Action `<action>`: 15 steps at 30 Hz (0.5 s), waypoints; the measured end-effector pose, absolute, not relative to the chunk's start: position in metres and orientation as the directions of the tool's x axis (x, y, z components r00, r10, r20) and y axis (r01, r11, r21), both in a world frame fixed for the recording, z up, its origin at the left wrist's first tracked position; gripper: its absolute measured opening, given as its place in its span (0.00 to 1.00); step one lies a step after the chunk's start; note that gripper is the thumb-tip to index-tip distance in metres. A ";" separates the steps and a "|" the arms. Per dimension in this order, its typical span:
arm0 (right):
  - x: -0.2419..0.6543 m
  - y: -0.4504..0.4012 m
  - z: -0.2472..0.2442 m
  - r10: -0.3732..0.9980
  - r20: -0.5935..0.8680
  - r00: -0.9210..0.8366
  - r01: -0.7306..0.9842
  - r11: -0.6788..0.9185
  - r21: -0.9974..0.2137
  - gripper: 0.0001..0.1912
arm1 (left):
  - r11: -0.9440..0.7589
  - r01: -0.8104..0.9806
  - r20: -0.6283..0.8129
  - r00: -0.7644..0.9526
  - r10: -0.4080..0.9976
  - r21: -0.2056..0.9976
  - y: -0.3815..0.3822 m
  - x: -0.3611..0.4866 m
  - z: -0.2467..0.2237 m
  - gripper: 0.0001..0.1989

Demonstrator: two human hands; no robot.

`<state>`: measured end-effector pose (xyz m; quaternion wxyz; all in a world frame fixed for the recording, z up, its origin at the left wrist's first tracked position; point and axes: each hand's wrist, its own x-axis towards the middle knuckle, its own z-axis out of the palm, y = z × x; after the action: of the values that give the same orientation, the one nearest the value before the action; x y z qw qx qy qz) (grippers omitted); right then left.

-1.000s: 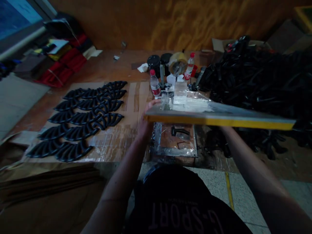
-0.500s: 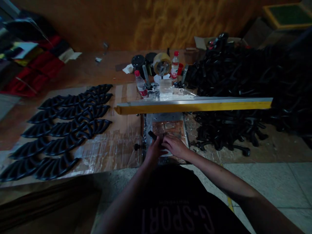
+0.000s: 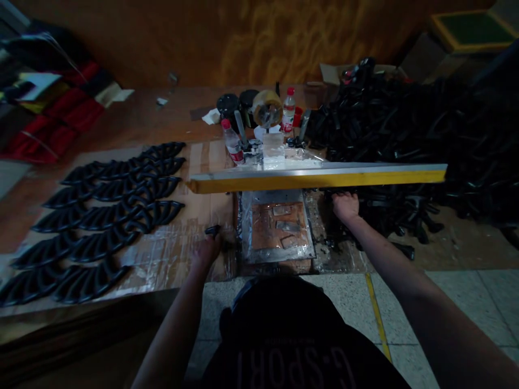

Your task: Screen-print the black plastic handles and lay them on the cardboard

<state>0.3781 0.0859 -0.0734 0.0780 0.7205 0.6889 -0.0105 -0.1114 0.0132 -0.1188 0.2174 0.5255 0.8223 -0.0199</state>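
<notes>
My left hand (image 3: 206, 253) is closed round a small black plastic part (image 3: 212, 230), whose end sticks out past the fingers over the cardboard left of the jig. My right hand (image 3: 346, 206) reaches to the near edge of a heap of loose black plastic parts (image 3: 389, 121). Its fingertips are lost among the dark pieces, so their grip is hidden. Between the hands lies a plastic-wrapped jig plate (image 3: 246, 237) with several small rectangular blocks on its brown bed. Above it a long bar with a yellow edge (image 3: 316, 180) runs crosswise.
Rows of curved black parts (image 3: 105, 202) lie overlapped on the cardboard (image 3: 208, 202) at left. Behind the bar stand two red-capped bottles (image 3: 232, 143), a tape roll (image 3: 267, 109) and dark jars (image 3: 227, 104). Red bundles (image 3: 73, 121) sit at the far left.
Both hands were together over the jig. My left hand has moved left with the black plastic part; my right hand has gone right to the heap, uncovering the jig's bed.
</notes>
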 end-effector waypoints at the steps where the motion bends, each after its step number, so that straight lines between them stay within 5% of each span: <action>1: 0.376 0.084 -0.073 0.991 -0.110 0.076 0.996 -0.071 0.051 0.18 | 0.450 0.880 -0.385 -0.365 0.848 0.156 0.014 -0.110 -0.114 0.25; 4: 0.359 0.074 -0.071 0.999 0.015 0.044 0.980 -0.040 -0.197 0.21 | 0.442 0.882 -0.367 -0.362 0.857 0.162 0.025 -0.102 -0.086 0.26; 8: 0.301 0.056 -0.073 0.930 0.238 -0.281 0.817 0.362 -0.448 0.22 | 0.273 0.675 -0.184 -0.202 0.962 0.686 0.052 -0.064 -0.032 0.24; 11: 0.253 0.047 -0.078 0.829 0.224 -0.512 0.714 0.556 -0.426 0.20 | 0.069 0.264 -0.027 -0.160 0.987 0.962 0.075 -0.022 0.012 0.28; 15: 0.228 0.041 -0.082 0.794 0.113 -0.598 0.745 0.602 -0.288 0.20 | -0.127 0.046 0.132 -0.136 0.982 0.991 0.088 0.012 0.053 0.29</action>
<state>0.2283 0.0408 -0.0822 -0.1153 0.4333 0.8875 -0.1062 0.0121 0.0877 0.0529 0.4211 0.5049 0.5091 0.5555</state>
